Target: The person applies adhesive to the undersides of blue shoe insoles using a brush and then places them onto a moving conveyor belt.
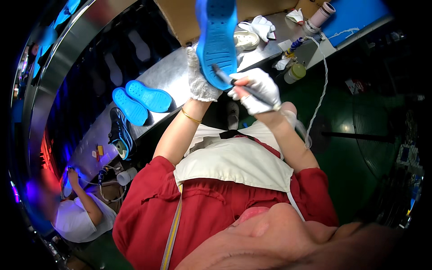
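While the left hand (201, 77) grasps a blue sole (218, 47) over the near edge of the worktop (177, 85), the right hand (259, 91) grips what looks like a brush (223, 75).

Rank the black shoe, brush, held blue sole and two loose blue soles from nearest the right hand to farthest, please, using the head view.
1. Brush: gripped in the right hand.
2. Held blue sole: in the left hand.
3. Two loose blue soles: left, on the table.
4. Black shoe: farther left.
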